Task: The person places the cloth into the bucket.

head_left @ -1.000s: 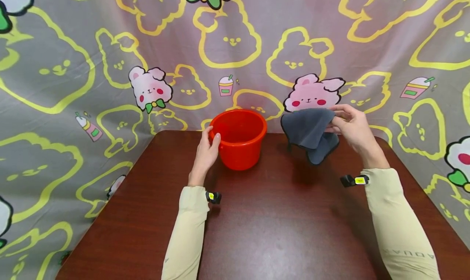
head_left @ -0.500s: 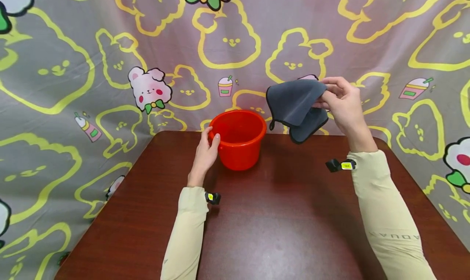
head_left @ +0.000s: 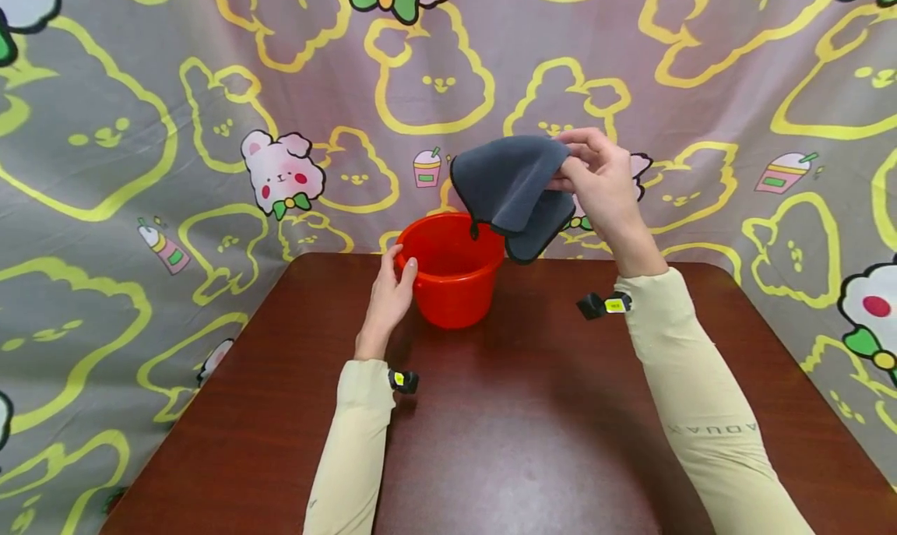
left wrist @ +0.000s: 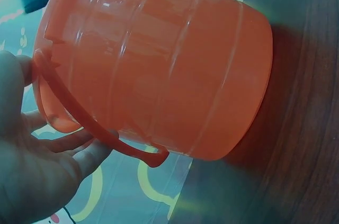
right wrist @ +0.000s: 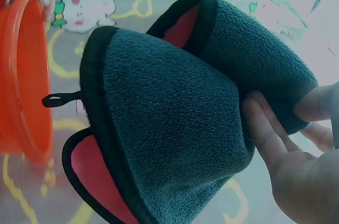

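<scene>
A red plastic bucket (head_left: 454, 301) stands upright on the table, and my left hand (head_left: 389, 293) grips the left side of its rim. In the left wrist view the bucket's handle (left wrist: 87, 118) hangs down its side, beside my fingers. My right hand (head_left: 599, 181) pinches a dark grey cloth (head_left: 511, 181) by its right end and holds it in the air. The cloth droops in folds, its left part over the bucket's right rim. In the right wrist view the cloth shows a black edging, a small hanging loop (right wrist: 61, 99) and a pinkish-red underside.
The dark brown wooden table (head_left: 490, 426) reaches back to a grey curtain (head_left: 315, 52) printed with yellow outlines and cartoon bears. The curtain also runs along both sides. A small black camera sits on each wrist.
My right hand has lifted the cloth and carried it left, from beside the bucket to above its right rim. My left hand stays on the rim.
</scene>
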`<state>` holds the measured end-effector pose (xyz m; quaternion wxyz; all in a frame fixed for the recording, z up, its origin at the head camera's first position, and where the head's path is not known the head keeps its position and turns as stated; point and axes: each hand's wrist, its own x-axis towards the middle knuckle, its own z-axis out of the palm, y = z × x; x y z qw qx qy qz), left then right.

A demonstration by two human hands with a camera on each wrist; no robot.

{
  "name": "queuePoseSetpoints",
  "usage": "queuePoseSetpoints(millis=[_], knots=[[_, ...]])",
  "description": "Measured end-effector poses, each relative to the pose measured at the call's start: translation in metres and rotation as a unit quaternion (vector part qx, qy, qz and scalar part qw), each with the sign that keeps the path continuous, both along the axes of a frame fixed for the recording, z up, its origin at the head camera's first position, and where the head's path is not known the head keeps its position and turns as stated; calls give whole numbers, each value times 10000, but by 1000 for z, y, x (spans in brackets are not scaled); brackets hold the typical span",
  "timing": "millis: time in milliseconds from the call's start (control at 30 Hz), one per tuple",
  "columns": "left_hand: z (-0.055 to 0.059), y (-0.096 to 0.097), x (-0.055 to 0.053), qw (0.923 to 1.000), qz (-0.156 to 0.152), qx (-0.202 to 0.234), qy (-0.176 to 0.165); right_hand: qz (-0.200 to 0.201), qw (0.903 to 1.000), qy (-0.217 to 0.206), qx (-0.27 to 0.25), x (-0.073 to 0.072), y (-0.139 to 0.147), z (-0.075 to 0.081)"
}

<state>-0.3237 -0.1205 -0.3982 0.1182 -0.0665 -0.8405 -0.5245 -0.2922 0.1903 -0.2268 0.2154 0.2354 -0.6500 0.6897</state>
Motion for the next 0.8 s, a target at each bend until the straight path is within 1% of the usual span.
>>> queuePoseSetpoints(millis=[200, 267, 333, 600, 700, 800], knots=[[-1, 1, -1, 10000, -55, -19, -48, 113, 9998, 114, 142, -5, -29, -5], [-2, 0, -2, 10000, -44, -8, -51, 124, 9996, 110, 206, -6, -38, -9], [-2, 0, -2, 10000, -39, -1, -50, 222, 9996, 53, 135, -8, -47, -13], [-2, -1, -2, 10000, 22, -3, 89, 420, 9991, -82, 14, -19, -83, -40], [-3, 1, -2, 10000, 5, 34, 71, 598, 9979, -224, -118, -22, -90, -50], [-3, 2, -2, 9999, 47, -73, 57, 744, 9965, -325, -220, -24, -93, -58]])
